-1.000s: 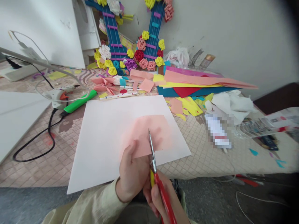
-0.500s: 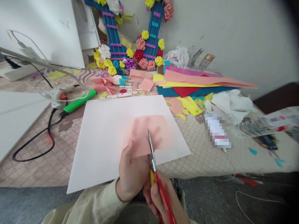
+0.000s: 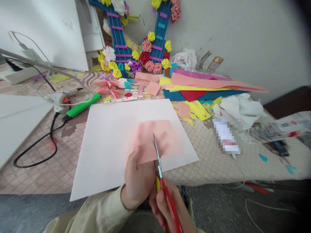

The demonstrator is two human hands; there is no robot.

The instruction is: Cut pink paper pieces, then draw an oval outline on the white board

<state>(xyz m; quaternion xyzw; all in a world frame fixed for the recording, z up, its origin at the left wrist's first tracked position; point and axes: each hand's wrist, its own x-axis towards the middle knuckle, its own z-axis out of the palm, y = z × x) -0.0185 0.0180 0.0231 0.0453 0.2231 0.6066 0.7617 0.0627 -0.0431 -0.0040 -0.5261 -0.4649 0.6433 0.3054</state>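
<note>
A thin sheet of pink paper (image 3: 148, 145) rests on my left hand (image 3: 139, 178). My thumb presses it from above, and the shadows of my spread fingers show through from underneath. In my right hand (image 3: 167, 200) are red-handled scissors (image 3: 170, 204), their blades pointing away from me and across the pink paper. One blade lies over the paper; the other is largely hidden beneath it. A cut edge runs to the right of the blades. Under both hands lies a large white sheet (image 3: 109, 139) on the patterned tablecloth (image 3: 194, 168).
Two blue guitar shapes (image 3: 119, 38) with paper flowers lean on the wall. Stacked coloured paper (image 3: 206, 84) and yellow scraps (image 3: 198, 110) lie behind. A glue gun (image 3: 59, 98) and green stick-like tool (image 3: 84, 105) sit left; a phone (image 3: 225, 136) and plastic bottle (image 3: 274, 129) sit right.
Almost nothing differs. My left hand has shifted very slightly to the right, while the scissors and pink paper stay in nearly the same place.
</note>
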